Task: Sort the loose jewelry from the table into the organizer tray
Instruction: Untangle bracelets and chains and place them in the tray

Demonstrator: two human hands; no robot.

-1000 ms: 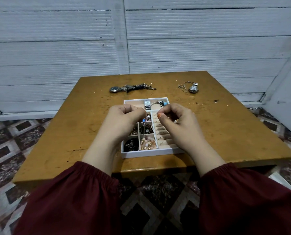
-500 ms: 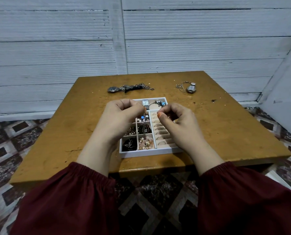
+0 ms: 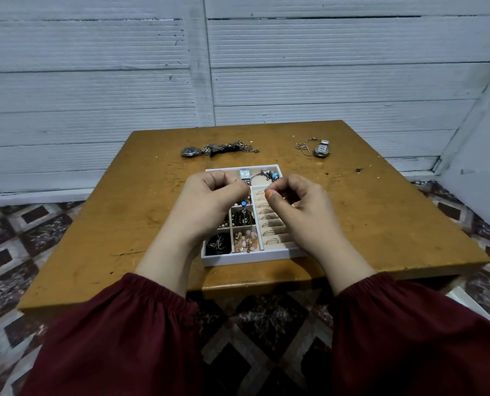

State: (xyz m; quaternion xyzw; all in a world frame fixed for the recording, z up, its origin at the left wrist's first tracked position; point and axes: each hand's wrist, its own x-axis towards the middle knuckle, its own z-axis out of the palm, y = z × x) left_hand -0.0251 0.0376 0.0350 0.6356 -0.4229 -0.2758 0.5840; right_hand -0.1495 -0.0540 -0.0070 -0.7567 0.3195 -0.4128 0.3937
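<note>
Left hand (image 3: 212, 204): fingers pinched a pendant chain (image 3: 242, 204), blue stone dangling above the organizer tray (image 3: 252, 258) on the tabletop (image 3: 123, 224). Right hand (image 3: 301, 207): fingers curled tight, contents unreadable. My hands hid the tray's left compartments.

Tray (image 3: 252, 259) on table (image 3: 109, 224); behind, probably watches (image 3: 190, 152)

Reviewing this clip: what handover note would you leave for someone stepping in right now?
Left hand pinches the blue-pendant chain above the organizer tray. Right hand pinches too, apparently its other end.
Done: tray compartments hold rings, beads and a square watch.
Remaining: seat this chain, then the watch-and-chains pile and the small watch with chain at the far side of the table.
</note>
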